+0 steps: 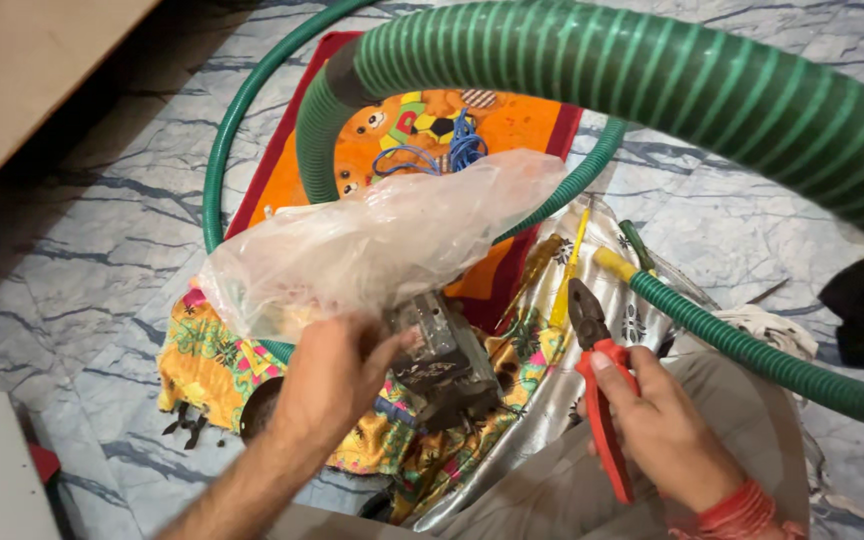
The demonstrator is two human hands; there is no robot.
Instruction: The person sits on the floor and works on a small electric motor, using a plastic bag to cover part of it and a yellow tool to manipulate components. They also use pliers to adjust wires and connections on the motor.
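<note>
A person sits on a marble-patterned floor [132,300], seen from above over their own two hands. The left hand [327,375] is curled around the lower edge of a crumpled clear plastic bag [382,235], fingers closed on it, just beside a dirty grey metal part [447,360] that rests on a bright patterned cloth [207,360]. The bag lies partly over the metal part. The right hand [667,430] is wrapped shut around the red handles of a pair of pliers [597,375], whose dark nose points up and away from the body; how far its jaws stand apart is hard to tell. A yellow-handled screwdriver [567,275] lies near the pliers. A thick green ribbed hose [672,75] arcs across the top of the view, and a thinner green hose [752,350] runs past the right hand. Beyond the bag, a coil of blue wire [447,155] sits on an orange mat [522,125]. The work looks to be at the stage of uncovering the metal part; bringing the pliers onto it would call for the bag to be lifted well clear of it
</note>
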